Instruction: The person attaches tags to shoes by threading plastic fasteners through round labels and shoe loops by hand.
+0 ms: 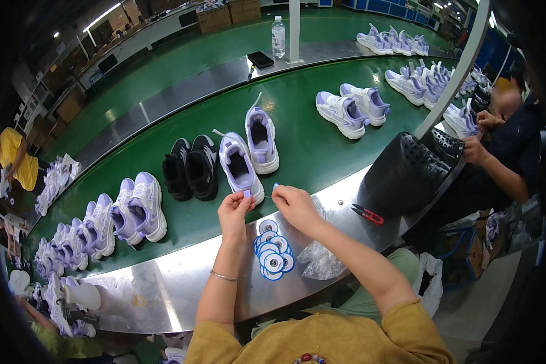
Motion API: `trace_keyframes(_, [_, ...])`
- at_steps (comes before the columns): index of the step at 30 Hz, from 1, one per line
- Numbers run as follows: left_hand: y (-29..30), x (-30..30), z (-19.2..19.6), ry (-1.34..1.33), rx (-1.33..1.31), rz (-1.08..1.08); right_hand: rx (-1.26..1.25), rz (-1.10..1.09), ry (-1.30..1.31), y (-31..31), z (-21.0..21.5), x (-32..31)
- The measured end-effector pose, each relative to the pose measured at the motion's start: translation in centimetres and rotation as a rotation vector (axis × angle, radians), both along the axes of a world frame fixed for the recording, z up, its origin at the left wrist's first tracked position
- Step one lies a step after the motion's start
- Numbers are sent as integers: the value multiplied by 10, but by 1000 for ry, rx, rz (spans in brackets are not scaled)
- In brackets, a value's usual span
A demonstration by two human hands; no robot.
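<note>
While my left hand (232,213) is closing its thumb and fingers on the lavender heel tab (247,193) of a white-and-lavender shoe (229,150), my right hand (296,206) is hovering just beside it, its fingertips pinching a small blue piece (276,185). My fingers are covering most of that piece, so I am not managing to tell what it is. The shoe is standing on the green belt (300,148) at the side nearest me, its opening facing up and its heel pointing toward me. A matching shoe (271,159) is standing just beyond it to the right, and 2 black shoes (201,167) are standing near it on the left.

Between my forearms, round blue-rimmed tags (273,262) are lying in an overlapping pile on the metal ledge (194,273). To the right of the pile, crumpled clear plastic (321,262) is resting near my right forearm. Farther right, red-and-black snips (375,218) are lying at the edge of a large black item (391,179). 2 similar pale shoes (340,115) are standing well apart, farther right on the belt, and a row of others (100,227) is lining it on my left. At the right, a co-worker's hands (477,150) are showing beside the black item.
</note>
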State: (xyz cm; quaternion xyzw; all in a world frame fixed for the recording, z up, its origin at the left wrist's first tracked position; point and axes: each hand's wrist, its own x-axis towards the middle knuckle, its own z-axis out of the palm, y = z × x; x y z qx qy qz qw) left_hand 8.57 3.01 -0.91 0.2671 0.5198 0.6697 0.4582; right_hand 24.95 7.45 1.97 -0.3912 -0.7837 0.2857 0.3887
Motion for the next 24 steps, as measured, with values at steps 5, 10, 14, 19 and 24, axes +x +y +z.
trace_keyframes(5, [-1, -5, -1, -72, -27, -3, 139, -69, -230, 5, 2, -14])
trace_keyframes(10, [-3, -8, 3, -111, -39, 2, 231, -47, -316, 11, -6, -28])
trace_keyframes(14, [-5, -10, 3, -117, -69, -19, 292, 8, -317, 10, -6, -41])
trace_keyframes(19, [-7, -18, 1, -93, -53, -48, 220, 79, -341, 9, 2, -57])
trace_keyframes(24, [-18, -23, 9, 57, -74, 100, -72, 71, -45, 5, 4, -57])
